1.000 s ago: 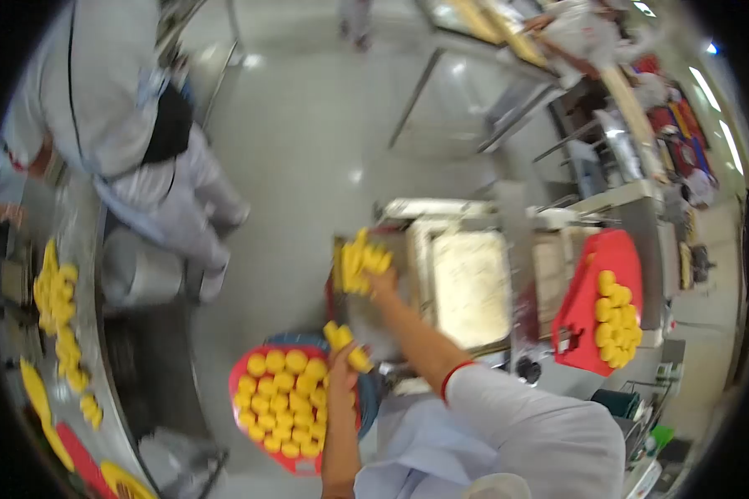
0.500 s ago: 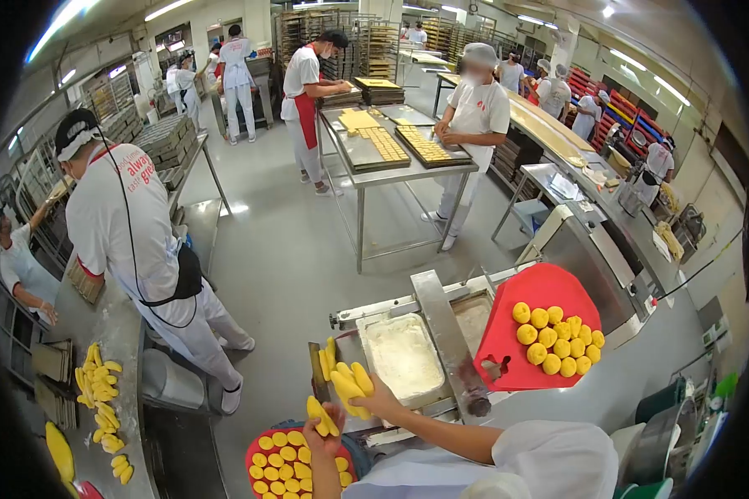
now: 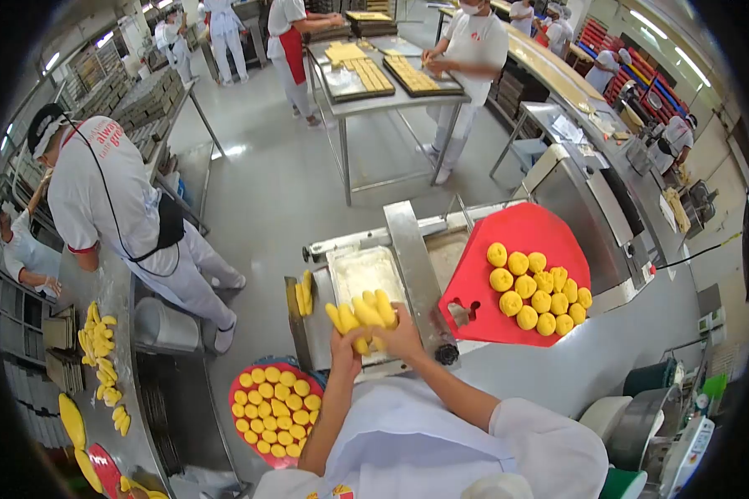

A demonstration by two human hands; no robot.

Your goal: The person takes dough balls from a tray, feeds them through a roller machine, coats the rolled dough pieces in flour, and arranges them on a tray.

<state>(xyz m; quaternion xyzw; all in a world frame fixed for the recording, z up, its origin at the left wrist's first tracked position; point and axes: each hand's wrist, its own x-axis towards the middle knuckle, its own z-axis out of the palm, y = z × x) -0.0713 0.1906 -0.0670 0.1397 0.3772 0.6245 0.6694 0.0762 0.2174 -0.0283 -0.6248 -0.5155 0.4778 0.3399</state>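
My left hand and my right hand are close together, both closed around a bunch of long yellow dough pieces. The bunch sits over the near part of a metal tray of white flour. My fingers are partly hidden by the dough. A few more yellow dough strips lie on the metal surface left of the flour. Right of my hands, a red board carries several rounded yellow dough balls.
Below left, a red tray holds many dough rounds. A metal bar crosses beside the flour. On the left, a worker stands by a bench with dough strips. Ahead is a metal table with pastry trays.
My hands, apart before with dough in each, have come together, gathering the dough into one bunch near the flour tray. The view has tilted downward.
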